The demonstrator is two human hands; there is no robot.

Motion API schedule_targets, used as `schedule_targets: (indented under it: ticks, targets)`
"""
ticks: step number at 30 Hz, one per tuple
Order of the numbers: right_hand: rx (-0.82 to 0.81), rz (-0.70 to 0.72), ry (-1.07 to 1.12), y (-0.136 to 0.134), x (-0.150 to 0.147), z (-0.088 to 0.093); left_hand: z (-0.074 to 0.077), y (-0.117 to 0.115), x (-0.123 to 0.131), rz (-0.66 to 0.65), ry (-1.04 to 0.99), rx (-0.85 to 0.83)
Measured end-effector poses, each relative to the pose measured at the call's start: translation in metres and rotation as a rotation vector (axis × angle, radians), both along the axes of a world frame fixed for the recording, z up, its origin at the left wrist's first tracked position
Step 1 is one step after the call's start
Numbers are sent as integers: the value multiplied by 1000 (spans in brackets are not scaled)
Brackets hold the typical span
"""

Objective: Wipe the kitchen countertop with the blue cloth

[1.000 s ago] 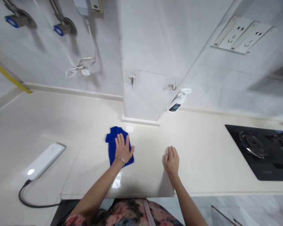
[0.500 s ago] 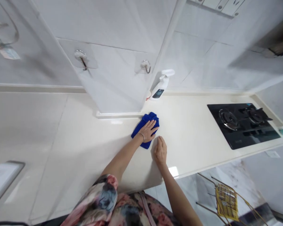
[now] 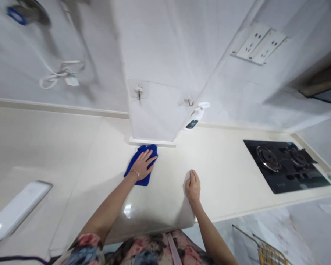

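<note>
A blue cloth (image 3: 136, 160) lies on the cream countertop (image 3: 226, 180), just in front of the base of a white tiled pillar (image 3: 157, 114). My left hand (image 3: 143, 165) lies flat on the cloth with its fingers stretched out and pressed down. My right hand (image 3: 193, 186) rests on the bare countertop to the right of the cloth, fingers together and lying flat, with nothing in it.
A white spray bottle (image 3: 195, 118) stands against the wall beside the pillar. A black gas hob (image 3: 285, 165) is set in the counter at the right. A white flat device (image 3: 15, 209) lies at the left. Wall sockets (image 3: 257, 44) and two hooks (image 3: 139, 91) are above.
My left hand has slid the blue cloth leftward along the pillar's base. My right hand has stayed on the counter, now farther from the cloth. The view has swung back left.
</note>
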State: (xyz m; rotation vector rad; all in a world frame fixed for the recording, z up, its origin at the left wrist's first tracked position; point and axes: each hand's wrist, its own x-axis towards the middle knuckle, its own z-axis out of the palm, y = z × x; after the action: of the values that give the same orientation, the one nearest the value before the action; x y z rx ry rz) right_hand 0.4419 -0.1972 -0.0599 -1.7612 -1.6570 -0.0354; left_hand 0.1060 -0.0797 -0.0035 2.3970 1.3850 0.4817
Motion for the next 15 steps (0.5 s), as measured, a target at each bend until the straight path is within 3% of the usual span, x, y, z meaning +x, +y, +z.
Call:
schedule_targets:
  ticks: [4,7,10,15]
  targets:
    - [5,41,-32,-1,5,-3,7,-5,-84,265,-2,3]
    - [17,69,-59,-1,7,-5,13,-4,-120,490,26,0]
    - [47,86,-76,-1,7,-5,17,-4,-133,691,53,-3]
    - [70,97,-69,-1,6,-3,16,-28,-118,759,82,61]
